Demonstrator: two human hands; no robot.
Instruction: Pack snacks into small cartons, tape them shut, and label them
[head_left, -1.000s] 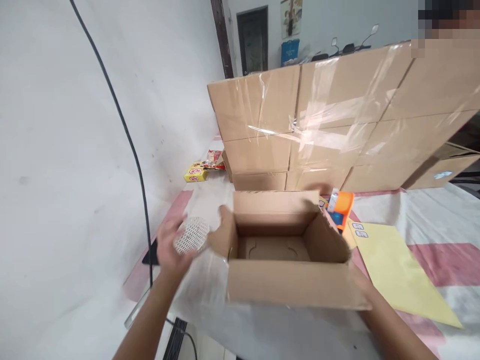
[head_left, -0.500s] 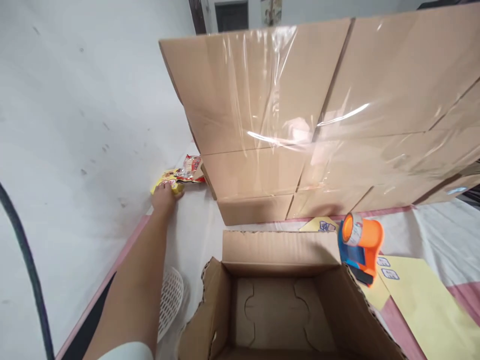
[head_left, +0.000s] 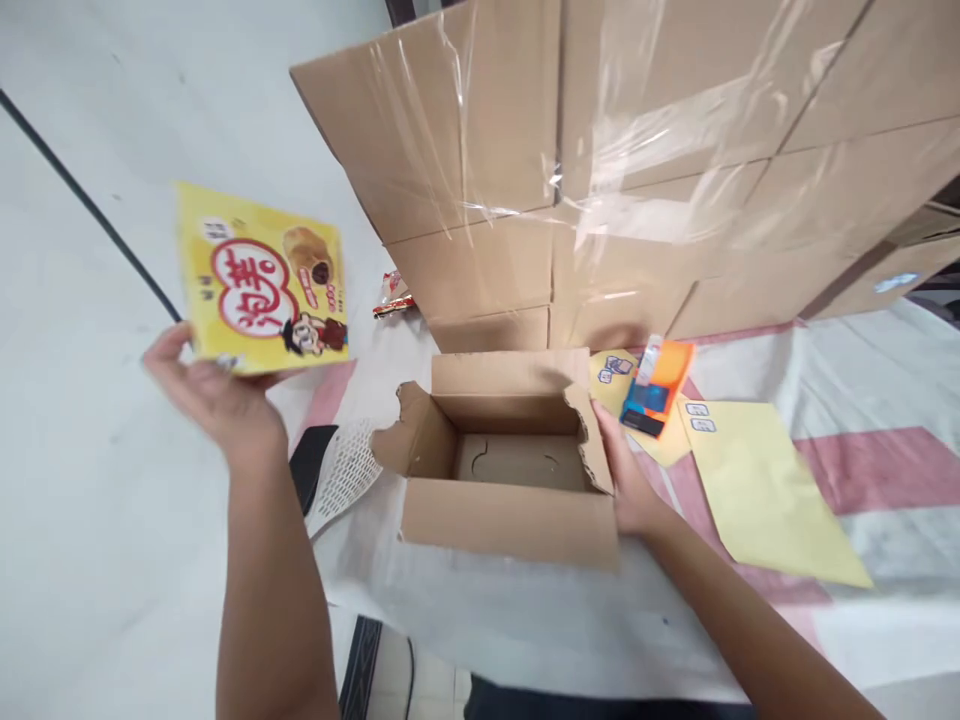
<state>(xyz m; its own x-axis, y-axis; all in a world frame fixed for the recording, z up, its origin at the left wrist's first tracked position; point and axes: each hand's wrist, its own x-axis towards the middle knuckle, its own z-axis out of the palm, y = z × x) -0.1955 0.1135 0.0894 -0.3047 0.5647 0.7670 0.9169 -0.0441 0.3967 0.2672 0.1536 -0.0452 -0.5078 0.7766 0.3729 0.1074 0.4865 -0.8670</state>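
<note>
A yellow snack box (head_left: 262,285) with red lettering is held up at the left by my left hand (head_left: 225,400), whose fingers grip its lower edge. My right hand (head_left: 626,480) rests against the right side of an open cardboard box (head_left: 510,520), with its fingers partly hidden behind the flap. The cardboard box has its flaps spread, and nothing shows on the part of its floor in view.
Stacked cartons in clear film (head_left: 487,270) stand behind. A red snack packet (head_left: 394,295) lies at their left edge. A white basket (head_left: 349,465) sits left of the box; an orange tape dispenser (head_left: 660,385) and yellow sheets (head_left: 772,490) lie to the right.
My left hand has lifted the yellow snack box from beside the wall and brought it nearer. My right hand has come into view at the cardboard box. The view has shifted.
</note>
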